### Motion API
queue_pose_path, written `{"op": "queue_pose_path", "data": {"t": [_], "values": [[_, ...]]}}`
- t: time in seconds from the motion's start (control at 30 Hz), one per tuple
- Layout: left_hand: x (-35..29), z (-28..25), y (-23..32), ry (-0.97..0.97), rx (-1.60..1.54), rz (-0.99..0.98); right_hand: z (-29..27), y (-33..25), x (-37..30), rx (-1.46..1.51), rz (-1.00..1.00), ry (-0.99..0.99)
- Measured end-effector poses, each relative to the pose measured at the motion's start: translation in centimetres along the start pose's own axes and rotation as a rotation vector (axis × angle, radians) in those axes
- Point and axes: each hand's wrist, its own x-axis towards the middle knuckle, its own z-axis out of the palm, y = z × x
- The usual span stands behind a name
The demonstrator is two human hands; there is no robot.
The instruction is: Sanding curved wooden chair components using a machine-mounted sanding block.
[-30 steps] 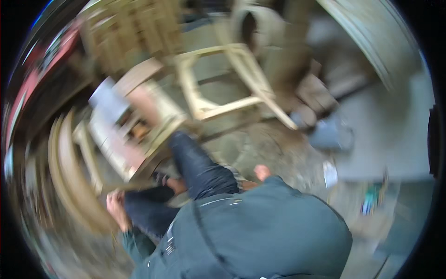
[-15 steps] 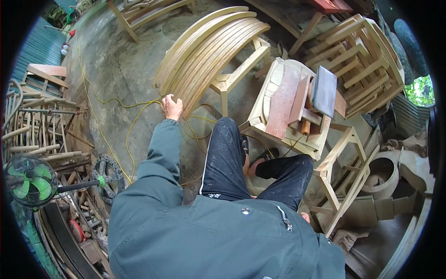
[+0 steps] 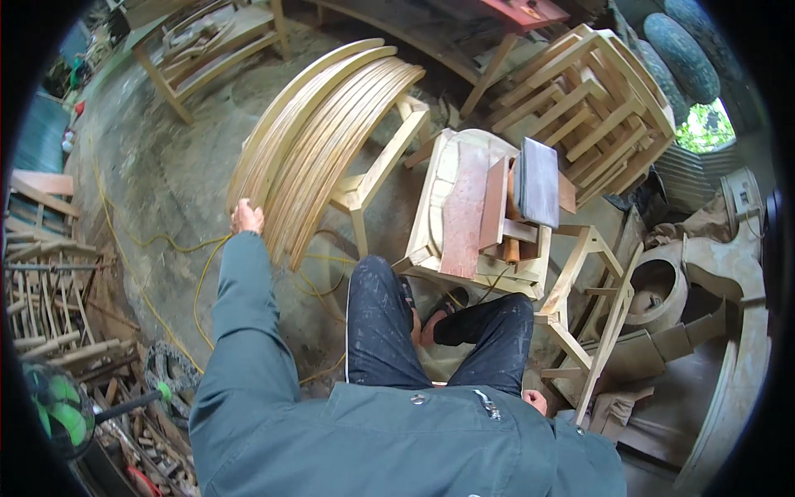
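Curved wooden slats (image 3: 310, 157) stand packed side by side, arching away from me across a light wooden frame (image 3: 383, 157). My left hand (image 3: 248, 217) is at the near end of the leftmost slats, its fingers bent round the wood. The fingertips are partly hidden. Low beside my right thigh, part of my right hand (image 3: 535, 402) shows past the jacket edge; most of its fingers are out of sight, and nothing held can be seen. Right of the slats, a pale wooden stool-like frame (image 3: 422, 236) carries a reddish board (image 3: 474, 211) and a dark flat-topped block (image 3: 540, 182).
Stacked wooden frames (image 3: 592, 108) rise at the far right. A slim wooden frame (image 3: 613, 331) leans near my right knee. Yellow cable (image 3: 203, 311) snakes over the concrete floor (image 3: 157, 186). A green-bladed fan (image 3: 62, 410) and scrap wood (image 3: 141, 435) occupy the lower left.
The view has swung, shifting the scene leftward and partly down. My left hand has slid left along the slat ends to the outermost ones. More of my right hand shows.
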Motion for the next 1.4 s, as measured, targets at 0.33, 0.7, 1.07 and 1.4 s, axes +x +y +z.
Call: {"op": "queue_pose_path", "data": {"t": [0.33,0.7,1.07,1.4], "values": [[-6.4,2.9,9.8,-0.645,-0.807,0.333,-2.1,-0.8,1.0,-0.132,-0.219,0.133],[-17.6,-8.0,24.5,-0.690,-1.289,0.262,-6.2,6.9,1.0,-0.081,0.200,0.590],[-39.3,-16.6,27.1,-0.162,-1.176,0.656,-12.0,20.6,7.4,-0.227,0.686,0.551],[-38.7,-24.6,30.5,-0.328,-1.345,0.701,-9.8,22.7,7.9,-0.056,0.473,0.710]]}}
